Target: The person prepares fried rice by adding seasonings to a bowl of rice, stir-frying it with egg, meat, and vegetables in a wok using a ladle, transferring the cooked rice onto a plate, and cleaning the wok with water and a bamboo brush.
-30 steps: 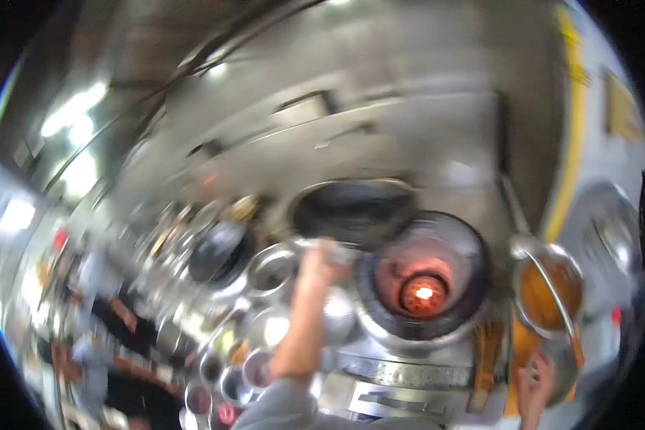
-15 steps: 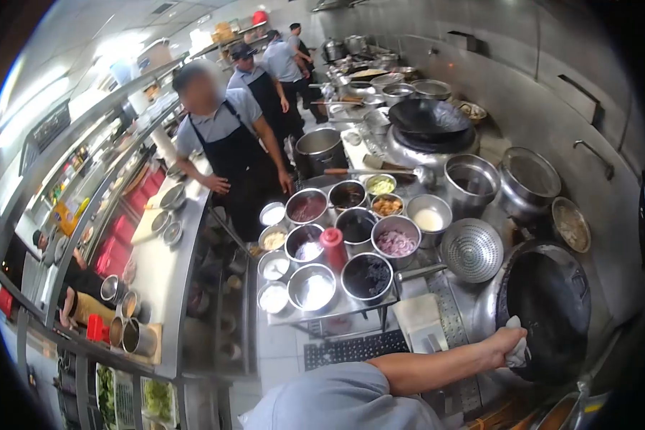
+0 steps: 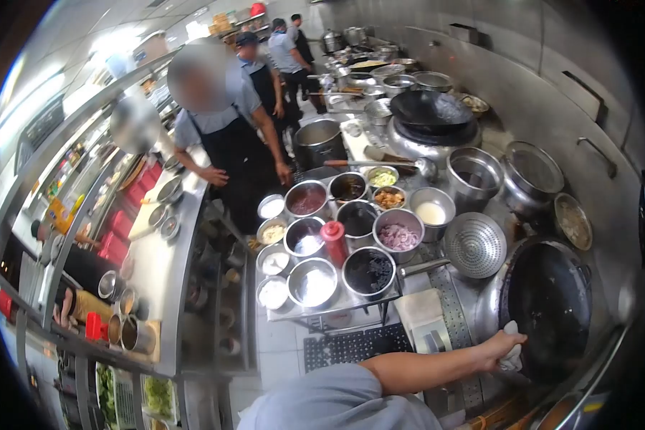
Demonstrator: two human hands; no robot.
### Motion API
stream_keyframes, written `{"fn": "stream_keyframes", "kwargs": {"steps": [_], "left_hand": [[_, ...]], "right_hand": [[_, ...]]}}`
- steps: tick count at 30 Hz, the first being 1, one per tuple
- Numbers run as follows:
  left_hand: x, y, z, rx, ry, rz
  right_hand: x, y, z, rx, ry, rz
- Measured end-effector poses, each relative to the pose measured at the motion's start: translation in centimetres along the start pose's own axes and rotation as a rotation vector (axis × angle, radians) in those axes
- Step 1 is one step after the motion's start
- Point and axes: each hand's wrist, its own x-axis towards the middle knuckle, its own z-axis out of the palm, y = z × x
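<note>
At the lower right, my left hand [image 3: 505, 347] is closed around a folded pale cloth [image 3: 510, 355], pressed against the near left rim of a large dark wok [image 3: 548, 304]. The cloth hides whatever part of the rim or handle lies under it. Small bright specks show on the wok's dark inner surface. My right hand is out of the picture. Near the bottom right corner, a long thin metal handle [image 3: 603, 376] slants past the wok; what holds it is not visible. A perforated strainer [image 3: 474, 245] lies just beyond the wok's left side.
A trolley carries several metal pots, including sliced onions [image 3: 398, 236] and a dark-filled pot [image 3: 369, 271], plus a red squeeze bottle [image 3: 333, 242]. Another wok [image 3: 430, 111] sits on a farther burner. A co-worker in a black apron [image 3: 240, 161] stands beyond the trolley, others behind.
The view has shifted slightly. My left hand keeps its hold at the wok's rim. Bright specks now show inside the wok, and the thin metal handle at lower right has changed position.
</note>
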Motion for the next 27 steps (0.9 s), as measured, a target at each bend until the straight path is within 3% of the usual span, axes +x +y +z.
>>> {"fn": "stream_keyframes", "kwargs": {"steps": [2, 3, 4, 5, 6, 7, 8, 10, 11, 12, 13, 14, 15, 16, 17, 20, 22, 23, 25, 27], "left_hand": [[0.9, 0.2, -2.8, 0.012, -0.206, -0.102], [-1.7, 2.5, -3.0, 0.11, -0.162, -0.173], [-5.2, 4.7, -1.9, 0.238, 0.047, -0.042], [-5.6, 6.0, -4.1, 0.309, -0.071, 0.0], [-1.9, 4.7, -9.3, 0.41, -0.027, 0.003], [-1.5, 4.6, -12.3, 0.617, 0.189, 0.197], [-5.0, 7.7, -11.6, 0.773, 0.191, 0.27], [-5.8, 9.0, -14.8, 1.134, 0.479, 0.407], [-7.2, 10.7, -14.9, 1.05, 0.391, 0.283], [-7.2, 11.0, -15.2, 1.187, 0.478, 0.356], [-6.2, 10.5, -17.1, 1.236, 0.458, 0.382], [-4.3, 9.4, -20.3, 1.477, 0.402, 0.469], [-3.7, 8.7, -21.1, 1.509, 0.41, 0.377], [-0.6, 5.8, -26.6, 1.481, 0.346, 0.308], [-2.6, 7.1, -23.0, 1.438, 0.452, 0.245], [-5.3, 9.2, -19.1, 1.383, 0.431, 0.222], [-5.6, 7.7, -20.0, 1.494, 0.555, 0.473], [-6.6, 8.2, -19.3, 1.488, 0.547, 0.473], [-10.4, 8.7, -17.4, 1.62, 0.436, 0.814], [-14.7, 9.7, -15.6, 1.36, 0.239, 0.418]], "right_hand": [[-1.2, -0.5, -2.0, 0.115, 0.033, 0.163], [-1.2, -1.0, -2.5, 0.205, 0.045, 0.224], [-1.0, -2.0, -2.7, 0.322, 0.055, 0.268], [0.4, -3.1, -2.1, 0.561, 0.081, 0.15], [1.8, -4.2, -1.5, 0.803, 0.08, 0.029], [3.9, -5.4, 0.4, 0.852, 0.181, 0.005], [5.6, -5.4, 0.9, 0.951, 0.073, 0.019], [8.7, -8.9, 2.5, 1.093, -0.093, 0.065], [10.7, -9.5, 3.7, 1.105, -0.126, 0.076], [12.8, -11.0, 5.1, 1.108, -0.113, 0.102], [15.1, -12.2, 6.3, 1.109, -0.151, 0.089], [17.9, -12.8, 7.7, 1.113, -0.196, 0.078], [20.3, -14.0, 8.9, 1.066, -0.208, 0.09], [22.9, -15.0, 10.6, 0.994, -0.166, 0.113], [25.4, -15.7, 12.1, 0.891, -0.148, 0.101], [31.9, -17.1, 16.3, 0.66, -0.122, 0.069], [35.0, -17.0, 19.2, 0.517, -0.056, 0.065], [35.9, -17.5, 20.1, 0.455, -0.018, 0.065], [37.0, -18.1, 20.8, 0.498, -0.096, 0.109], [39.2, -17.3, 20.7, 0.746, -0.335, 0.275]]}}
